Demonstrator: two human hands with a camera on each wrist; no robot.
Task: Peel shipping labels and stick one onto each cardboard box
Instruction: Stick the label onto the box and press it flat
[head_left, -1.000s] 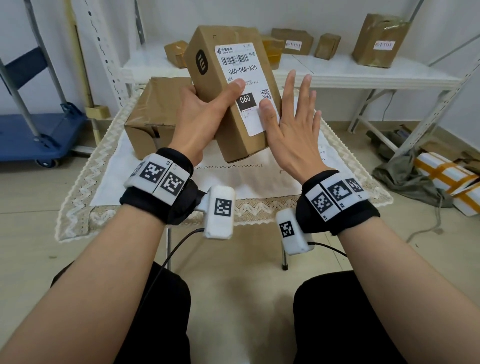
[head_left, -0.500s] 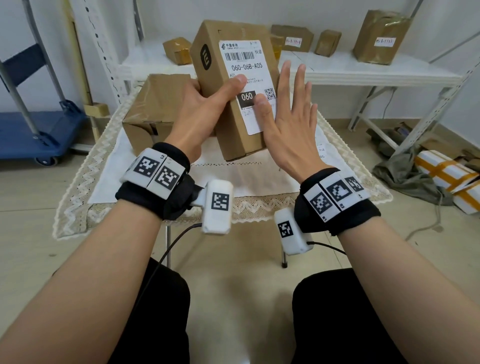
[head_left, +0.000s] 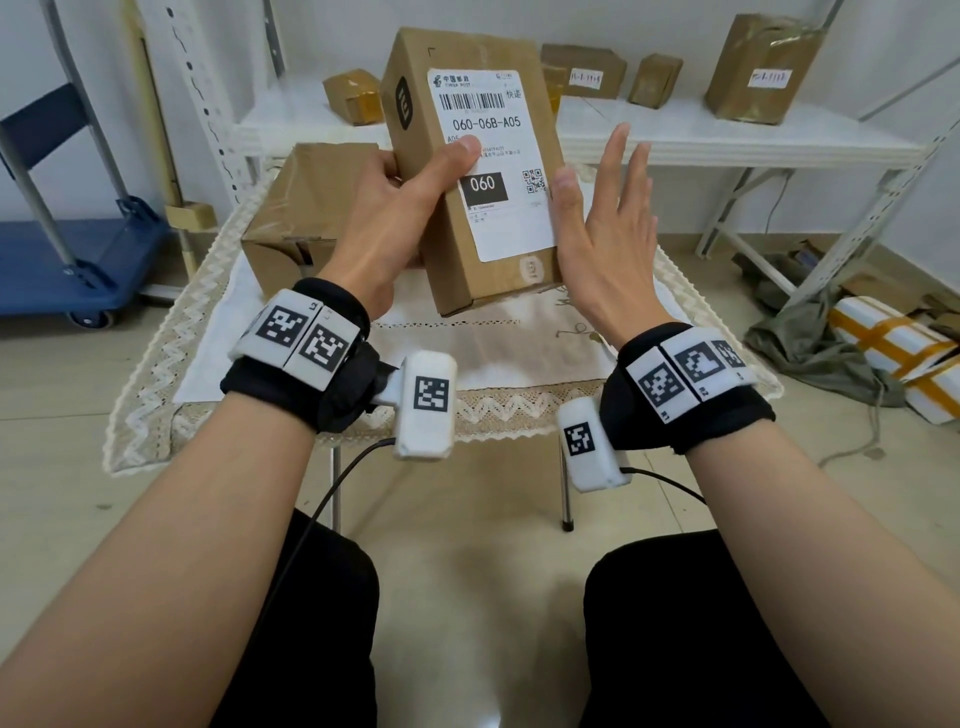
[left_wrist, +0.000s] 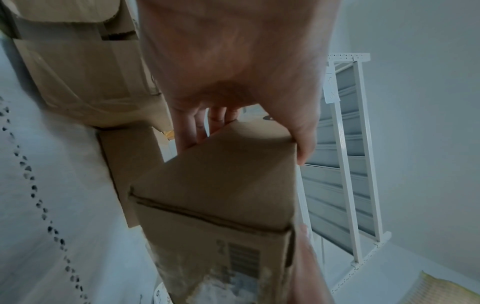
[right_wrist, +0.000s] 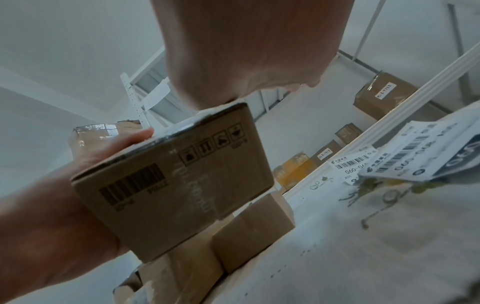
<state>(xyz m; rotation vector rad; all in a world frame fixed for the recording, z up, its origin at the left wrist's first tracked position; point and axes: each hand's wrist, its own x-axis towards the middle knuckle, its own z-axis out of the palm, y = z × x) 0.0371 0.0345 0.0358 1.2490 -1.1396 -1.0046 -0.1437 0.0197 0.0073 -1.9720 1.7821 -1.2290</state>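
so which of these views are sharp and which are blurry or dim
Head view: bright and sharp, the shipping label on the held box reads clearly, with wide-angle bending at the edges. Left wrist view: dim, bluish, the left hand soft and close. Right wrist view: dim, loose labels smeared at the right edge.

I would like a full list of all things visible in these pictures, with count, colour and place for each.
held box: one, brown, raised above the table
shipping label: one, white, stuck on the held box
large box: one, brown, on the table's left
table cloth: one, white with beige lace, over the table
shelf boxes: several, brown, on the white shelf behind
loose labels: at least two, white, on the table's right
cart: one, blue, far left
left hand: grips the held box
right hand: open, fingers straight, beside the label
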